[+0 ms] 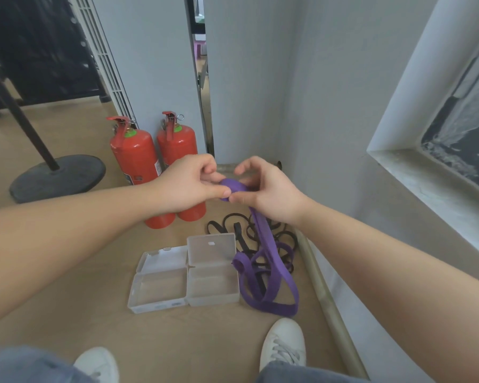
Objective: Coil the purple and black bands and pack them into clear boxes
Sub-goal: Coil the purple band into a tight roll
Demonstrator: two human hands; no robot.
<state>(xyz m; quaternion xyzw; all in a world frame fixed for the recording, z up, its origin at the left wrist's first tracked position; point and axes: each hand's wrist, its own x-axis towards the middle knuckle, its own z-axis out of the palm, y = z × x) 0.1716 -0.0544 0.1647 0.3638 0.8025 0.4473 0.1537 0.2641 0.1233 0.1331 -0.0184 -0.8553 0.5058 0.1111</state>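
Between the hands, held up above the floor, sits a small roll at one end of the purple band (264,239). The left hand (188,183) pinches that roll between thumb and forefinger. The right hand (263,189) presses its thumb against the other side, with its fingers arched over the top. From the roll the band's free length drops under the right wrist and runs down and towards the person, so its long axis goes from the hands to the floor. The right hand is the nearer one to feed it in. On the floor the slack lies in loose purple loops, just right of the boxes (213,298) and touching the nearer one's corner. Both boxes are open, side by side, with their lids laid back. The black band (285,239) lies in a tangle beyond and under the purple loops, near the wall. Two extinguishers (133,161) stand behind the left hand.

How many turns the roll has cannot be told, since the fingers cover most of it. Where purple and black cross, it is hard to say which lies on top, or whether they are snagged together. The band's far end is lost among the loops.
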